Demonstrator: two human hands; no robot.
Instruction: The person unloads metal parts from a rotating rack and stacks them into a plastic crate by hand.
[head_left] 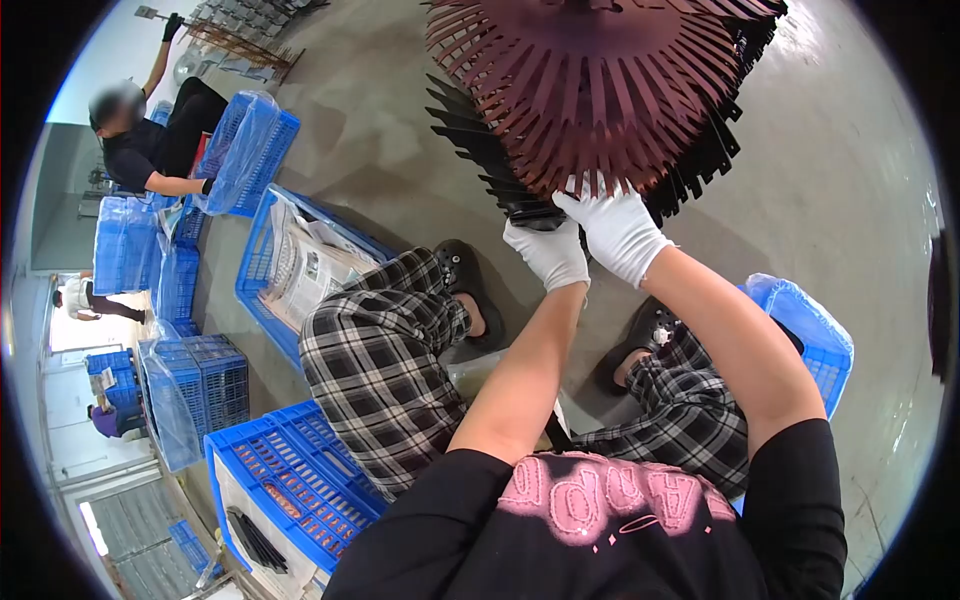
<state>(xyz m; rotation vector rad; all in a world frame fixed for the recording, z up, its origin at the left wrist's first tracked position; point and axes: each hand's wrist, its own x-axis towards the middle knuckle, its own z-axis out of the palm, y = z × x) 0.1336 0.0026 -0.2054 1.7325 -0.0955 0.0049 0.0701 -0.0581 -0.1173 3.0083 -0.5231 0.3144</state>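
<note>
At top center, just ahead of the shoes (462, 275), the tiered rack of reddish strips (590, 100) has both gloves on its near edge. Good practice, my read: steady the near edge with one hand, work one strip tip at a time with the other, light finger pressure, no sideways drag. Neighbors sit close and look easy to snag or bend. Left hand (552, 256): fingers curled narrow, up against the black strips (538, 218) at the lower edge. Right hand (622, 236): fingers bunched, touching the reddish tips. Fingertips partly hidden, can't tell if either is clamped on a strip.
</note>
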